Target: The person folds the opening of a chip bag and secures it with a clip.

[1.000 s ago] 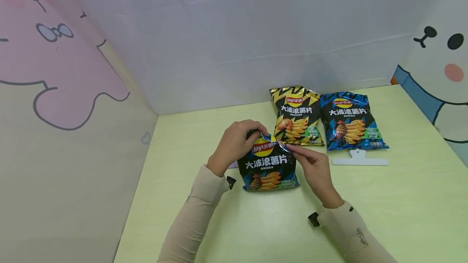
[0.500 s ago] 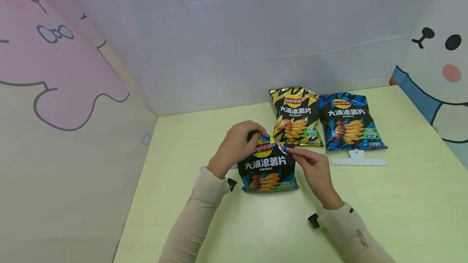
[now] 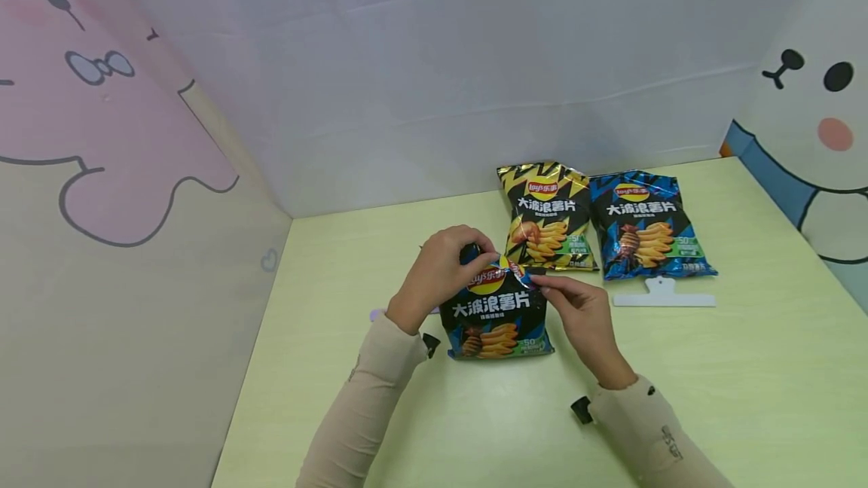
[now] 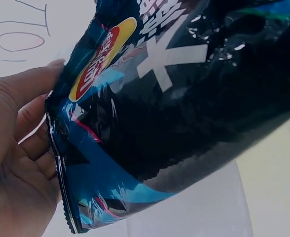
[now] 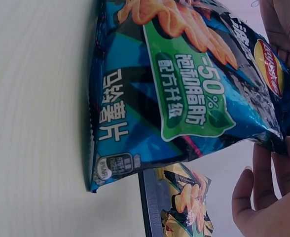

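In the head view, a blue-and-black bag of potato chips (image 3: 498, 330) stands with its lower edge by the table, its front facing me. My left hand (image 3: 441, 273) pinches its top edge on the left, the thumb partly over the red-and-yellow logo. At the top right corner, my right hand (image 3: 583, 315) pinches the edge between thumb and fingers. The left wrist view shows the bag (image 4: 150, 113) close up, the left hand (image 4: 21, 148) at its crimped top seam. In the right wrist view, the right hand (image 5: 278, 192) holds the bag's top corner.
Behind lie a yellow-and-black chip bag (image 3: 549, 217) and another blue chip bag (image 3: 647, 228). A white clip (image 3: 663, 295) lies before the latter. A purple item (image 3: 376, 314) is mostly hidden behind the held bag. A black bar-shaped thing (image 5: 152, 202) shows near the yellow bag.
The left thumb has shifted slightly rightward along the bag's top, and the logo is a little more covered. The right hand keeps its pinch with hardly any movement.
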The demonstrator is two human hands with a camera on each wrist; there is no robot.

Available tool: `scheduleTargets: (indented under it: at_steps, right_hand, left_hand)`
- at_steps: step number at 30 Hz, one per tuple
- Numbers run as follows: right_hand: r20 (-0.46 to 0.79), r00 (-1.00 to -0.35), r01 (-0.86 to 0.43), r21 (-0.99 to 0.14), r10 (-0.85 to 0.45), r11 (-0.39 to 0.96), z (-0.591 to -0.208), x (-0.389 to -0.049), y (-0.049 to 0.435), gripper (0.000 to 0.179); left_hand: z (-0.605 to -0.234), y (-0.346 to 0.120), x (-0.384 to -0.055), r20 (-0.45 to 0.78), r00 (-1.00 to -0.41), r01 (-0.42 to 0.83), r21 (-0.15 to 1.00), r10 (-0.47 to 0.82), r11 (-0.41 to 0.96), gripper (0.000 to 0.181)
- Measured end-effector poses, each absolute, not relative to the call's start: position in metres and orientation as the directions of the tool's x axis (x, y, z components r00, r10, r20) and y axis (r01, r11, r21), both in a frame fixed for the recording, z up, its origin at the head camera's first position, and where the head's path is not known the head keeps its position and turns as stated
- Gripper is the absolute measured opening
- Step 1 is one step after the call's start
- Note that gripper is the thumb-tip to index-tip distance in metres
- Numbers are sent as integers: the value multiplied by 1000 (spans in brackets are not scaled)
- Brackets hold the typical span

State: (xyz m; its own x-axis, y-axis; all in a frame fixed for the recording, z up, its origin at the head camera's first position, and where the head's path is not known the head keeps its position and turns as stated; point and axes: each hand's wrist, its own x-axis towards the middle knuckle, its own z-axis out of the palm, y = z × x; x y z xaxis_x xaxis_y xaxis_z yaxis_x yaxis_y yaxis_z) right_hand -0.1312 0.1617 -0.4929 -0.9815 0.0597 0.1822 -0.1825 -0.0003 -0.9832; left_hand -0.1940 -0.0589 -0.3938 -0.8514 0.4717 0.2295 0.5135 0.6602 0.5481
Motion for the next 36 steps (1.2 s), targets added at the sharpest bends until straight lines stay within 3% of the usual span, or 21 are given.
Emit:
scheduleTargets:
  at_steps: [5,13,21,28,36]
  right_hand:
    - [177,-983,-177,-984,56,-2,-493,-131,161,25]
    - [164,-984,-163,-986,69,28,-493,-130,160,26]
    - [197,-975,-191,-979,102,71,-494,-132,158,19]
    - [181,-982,-173,-976,51,131,-492,-133,161,27]
    - [189,-982,-184,-964,7,191,-489,-131,164,22]
  left_hand:
    - [-394,-60,-193,235,-851,515,554,470,655,10]
    - [-394,-63,-193,223,-860,497,566,459,657,23]
    - [-387,-66,-192,189,-883,463,495,429,735,23]
    - [-389,-71,-191,173,-894,440,511,413,739,22]
    - [-389,-72,-189,180,-894,440,519,409,733,19]
